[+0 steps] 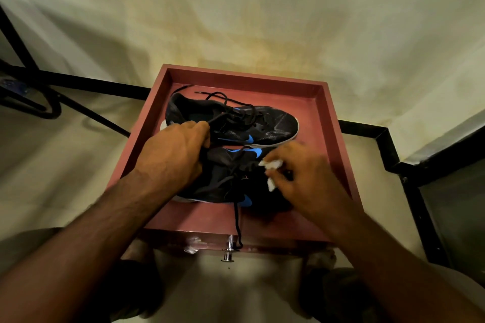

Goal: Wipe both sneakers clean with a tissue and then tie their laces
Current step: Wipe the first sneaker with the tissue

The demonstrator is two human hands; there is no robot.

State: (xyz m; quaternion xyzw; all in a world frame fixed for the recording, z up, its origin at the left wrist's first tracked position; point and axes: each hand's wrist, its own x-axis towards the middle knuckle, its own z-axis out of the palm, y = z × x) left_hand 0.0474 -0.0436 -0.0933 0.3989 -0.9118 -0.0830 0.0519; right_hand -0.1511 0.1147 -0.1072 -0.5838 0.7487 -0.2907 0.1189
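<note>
On the red tray [338, 139] the left hand [170, 155] curls its fingers round the heel end of the near sneaker [225, 178], which lies just in front of the far sneaker [236, 120] (laces loose on both). Further right, the right hand [304, 178] pinches a crumpled white tissue [271, 165] against the near sneaker's toe

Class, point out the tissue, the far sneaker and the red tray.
tissue [271, 165], head view, crumpled white part.
far sneaker [278, 123], head view, dark toe upper.
red tray [246, 77], head view, far rim.
</note>
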